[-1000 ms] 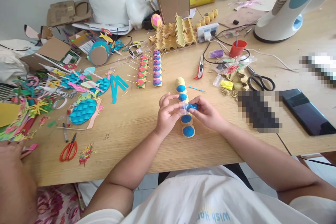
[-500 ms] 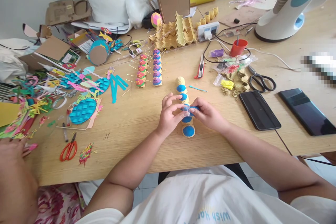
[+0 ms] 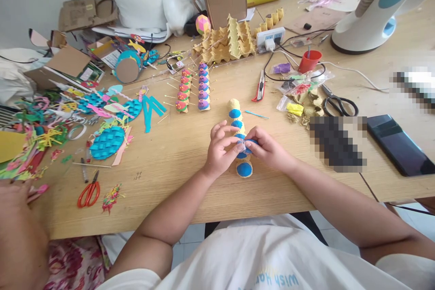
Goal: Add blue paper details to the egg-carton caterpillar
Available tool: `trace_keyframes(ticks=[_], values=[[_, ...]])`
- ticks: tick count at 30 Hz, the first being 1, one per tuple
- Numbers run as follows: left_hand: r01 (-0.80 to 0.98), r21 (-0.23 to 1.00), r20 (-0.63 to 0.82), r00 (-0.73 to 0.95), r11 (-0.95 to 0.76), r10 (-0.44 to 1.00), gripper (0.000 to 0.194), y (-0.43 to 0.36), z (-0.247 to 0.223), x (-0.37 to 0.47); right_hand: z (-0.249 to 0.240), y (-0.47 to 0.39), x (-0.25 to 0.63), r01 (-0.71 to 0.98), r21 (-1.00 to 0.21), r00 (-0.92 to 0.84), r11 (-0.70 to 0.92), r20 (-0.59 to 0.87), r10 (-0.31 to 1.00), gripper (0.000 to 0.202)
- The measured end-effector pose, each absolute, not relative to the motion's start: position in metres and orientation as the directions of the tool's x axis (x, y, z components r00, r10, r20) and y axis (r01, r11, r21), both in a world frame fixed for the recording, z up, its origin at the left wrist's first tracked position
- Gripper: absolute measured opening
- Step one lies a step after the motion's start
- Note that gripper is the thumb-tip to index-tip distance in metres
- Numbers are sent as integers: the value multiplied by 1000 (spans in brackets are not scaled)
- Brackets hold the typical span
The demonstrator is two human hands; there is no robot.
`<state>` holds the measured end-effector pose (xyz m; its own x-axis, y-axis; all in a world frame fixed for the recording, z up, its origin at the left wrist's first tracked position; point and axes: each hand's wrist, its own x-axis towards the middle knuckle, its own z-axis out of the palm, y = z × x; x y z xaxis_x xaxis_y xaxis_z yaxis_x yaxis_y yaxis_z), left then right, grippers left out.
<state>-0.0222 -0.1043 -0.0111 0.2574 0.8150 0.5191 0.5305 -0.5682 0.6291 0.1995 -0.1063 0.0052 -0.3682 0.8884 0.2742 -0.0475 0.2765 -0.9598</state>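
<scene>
Over a strip of egg-carton bumps [image 3: 244,170] with blue clay patches, both hands meet at a small clear plastic bag of blue clay [image 3: 251,146]. My left hand [image 3: 219,154] pinches the bag's clear edge between thumb and index finger, its other fingers raised. On the other side, my right hand [image 3: 270,147] is closed around the blue part of the bag. The hands and bag hide the middle of the strip. Its far end bump [image 3: 233,104] is bare yellowish pulp. A thin blue tool [image 3: 256,114] lies to the right of the strip.
Finished caterpillar-like strips [image 3: 203,86] stand beyond my left hand. A box cutter [image 3: 260,87], black scissors [image 3: 340,104] and a phone [image 3: 401,145] lie to the right. Orange-handled scissors [image 3: 89,192] and paper craft pieces fill the left. Another person's hand [image 3: 15,195] rests at the left edge.
The clear edge of the bag has folded down and looks more crumpled between my fingers. My hands have barely shifted, and both keep hold of the bag.
</scene>
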Motion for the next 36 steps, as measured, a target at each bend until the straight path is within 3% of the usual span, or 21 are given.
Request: trace_keyframes(ticks=[7,12,17,23,27,36], values=[[508,632,581,189,-585,792,21,-104,-17,-21,5,-105,199,-41,-959,-339,279,276,899,54],[463,660,584,179,-592,792,26,-101,-22,-23,12,-105,198,-172,-974,-361,148,202,910,58],[374,718,540,234,-588,809,30,-100,-23,-23,14,-107,199,-177,-982,-403,58,127,907,61],[467,624,567,282,-627,774,28,-103,-15,-22,14,-108,200,-178,-984,-454,23,103,885,63],[427,576,648,283,-697,708,21,-103,-12,-18,13,-109,200,-162,-987,-476,-20,61,877,63],[446,580,699,157,-682,698,20,-105,-14,-15,13,-108,197,-217,-976,-419,-37,59,906,63]])
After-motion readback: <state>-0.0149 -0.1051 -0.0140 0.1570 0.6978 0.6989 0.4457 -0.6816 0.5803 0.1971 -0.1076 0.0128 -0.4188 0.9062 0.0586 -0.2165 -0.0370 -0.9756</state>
